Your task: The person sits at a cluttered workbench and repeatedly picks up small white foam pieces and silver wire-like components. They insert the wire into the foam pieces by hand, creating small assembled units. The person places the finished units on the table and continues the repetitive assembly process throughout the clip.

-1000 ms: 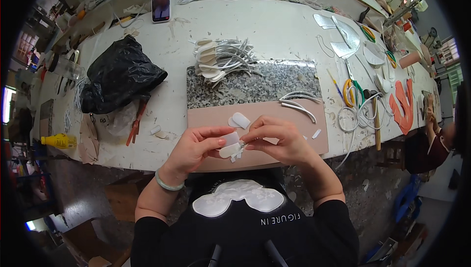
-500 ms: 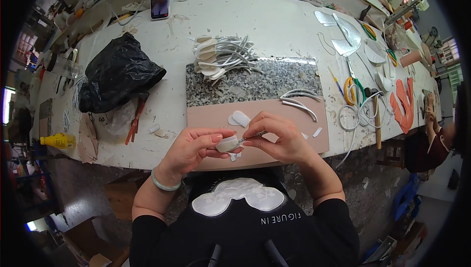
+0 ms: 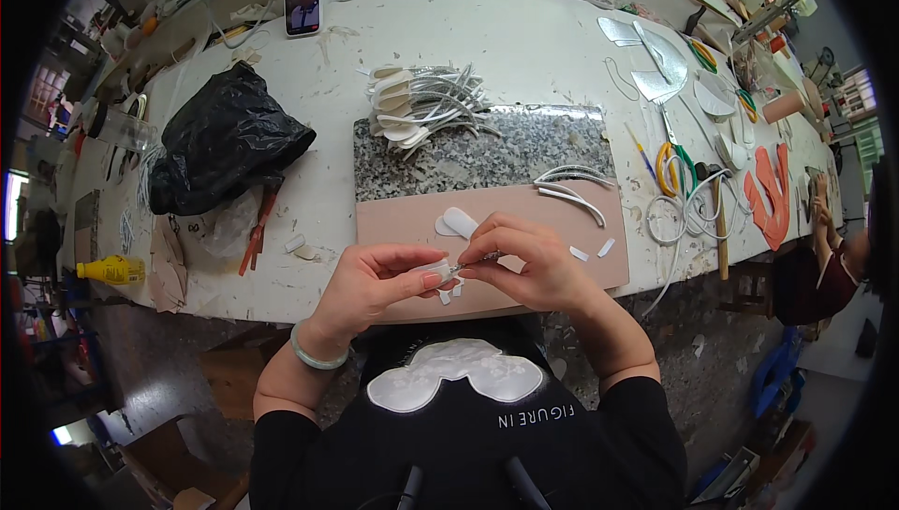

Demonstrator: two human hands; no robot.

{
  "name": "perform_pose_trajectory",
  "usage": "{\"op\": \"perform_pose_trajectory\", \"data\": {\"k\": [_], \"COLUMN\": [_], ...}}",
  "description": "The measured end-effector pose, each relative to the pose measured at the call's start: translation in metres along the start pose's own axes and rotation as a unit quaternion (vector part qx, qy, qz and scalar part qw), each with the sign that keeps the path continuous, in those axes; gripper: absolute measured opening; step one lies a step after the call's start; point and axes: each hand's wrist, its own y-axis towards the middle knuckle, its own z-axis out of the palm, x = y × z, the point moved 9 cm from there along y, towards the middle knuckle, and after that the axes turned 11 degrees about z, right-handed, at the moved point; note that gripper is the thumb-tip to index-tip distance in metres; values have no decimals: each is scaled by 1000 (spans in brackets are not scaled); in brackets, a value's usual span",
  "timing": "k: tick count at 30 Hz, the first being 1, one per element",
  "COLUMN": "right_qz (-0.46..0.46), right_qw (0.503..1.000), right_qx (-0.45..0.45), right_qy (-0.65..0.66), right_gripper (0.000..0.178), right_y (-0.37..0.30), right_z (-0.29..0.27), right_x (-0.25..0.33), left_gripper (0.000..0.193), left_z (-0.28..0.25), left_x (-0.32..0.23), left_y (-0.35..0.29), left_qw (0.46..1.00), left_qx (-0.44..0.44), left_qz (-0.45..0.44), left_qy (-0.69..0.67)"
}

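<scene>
My left hand [image 3: 375, 278], closed between thumb and fingers, grips a small white rounded piece [image 3: 434, 270]; the thumb covers part of it. From the other side my right hand [image 3: 532, 265] pinches a thin silver strap at the edge of that piece, mostly hidden by the fingers. Both hands are held over the near edge of a pinkish mat [image 3: 403, 218]. Just beyond the fingertips, white oval pieces [image 3: 459, 221] lie on the mat. Small white scraps [image 3: 446, 297] lie under the hands. Several curved silver-white strips [image 3: 573, 195] rest at the mat's right side.
Behind the mat, a speckled stone slab [image 3: 548, 145] bears a heap of white pieces with silver straps [image 3: 426, 103]. To the left sits a black plastic bag [image 3: 229, 140]. Scissors [image 3: 670, 168], white cord [image 3: 698, 215] and a hammer-like handle [image 3: 721, 238] lie rightward. Another person's hand [image 3: 822, 206] shows far right.
My left thumb has come down over the white piece, which is turned and more covered than before. My right hand keeps its pinch, with little shift.
</scene>
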Motion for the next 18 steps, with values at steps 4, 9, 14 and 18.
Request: {"op": "perform_pose_trajectory", "data": {"k": [4, 9, 14, 18], "right_qz": [-2, 6, 18, 3], "right_qw": [1000, 1000, 999, 999], "right_qx": [-2, -8, -18, -31], "right_qy": [0, -10, -21, -32], "right_gripper": [13, 12, 11, 11], "right_y": [0, 1, 0, -1], "right_z": [1, 3, 5, 5], "right_x": [1, 2, 1, 4], "left_gripper": [28, 24, 23, 24], "left_z": [-2, -6, -11, -8], "left_x": [2, -1, 0, 3], "left_y": [0, 0, 1, 5], "left_qw": [1000, 998, 996, 998], "left_qx": [-11, -33, -68, -51], "left_qz": [13, 42, 49, 24], "left_qy": [6, 40, 31, 1]}}
